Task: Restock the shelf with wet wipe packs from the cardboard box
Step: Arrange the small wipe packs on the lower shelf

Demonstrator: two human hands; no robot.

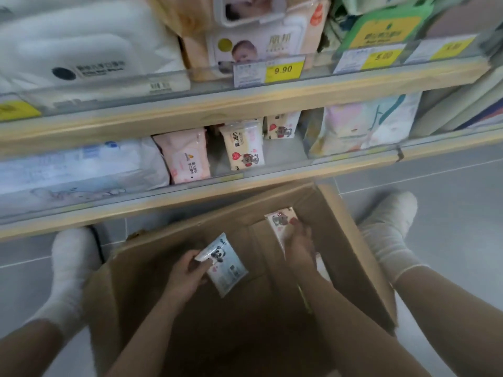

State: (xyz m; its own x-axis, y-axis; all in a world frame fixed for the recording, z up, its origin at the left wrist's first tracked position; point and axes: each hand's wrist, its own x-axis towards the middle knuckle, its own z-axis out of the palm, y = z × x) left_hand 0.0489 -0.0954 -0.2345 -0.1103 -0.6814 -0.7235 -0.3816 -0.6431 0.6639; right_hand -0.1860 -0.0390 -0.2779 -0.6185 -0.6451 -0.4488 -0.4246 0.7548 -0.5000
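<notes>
Both forearms are reaching down into the cardboard box (351, 240), where the left hand (187, 276) is gripping a panda-print pack (226, 265) and the right hand (299, 240) is clasping a bear-print pack (280, 219). The right hand is hiding that pack's lower end, and the box's bottom is lying in shadow, too dark to make out.

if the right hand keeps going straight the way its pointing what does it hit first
Likely the far wall of the cardboard box. The right hand, gripping a bear-print pack, points up-frame toward the lower shelf. Depth is unclear, so it might clear the rim.
</notes>
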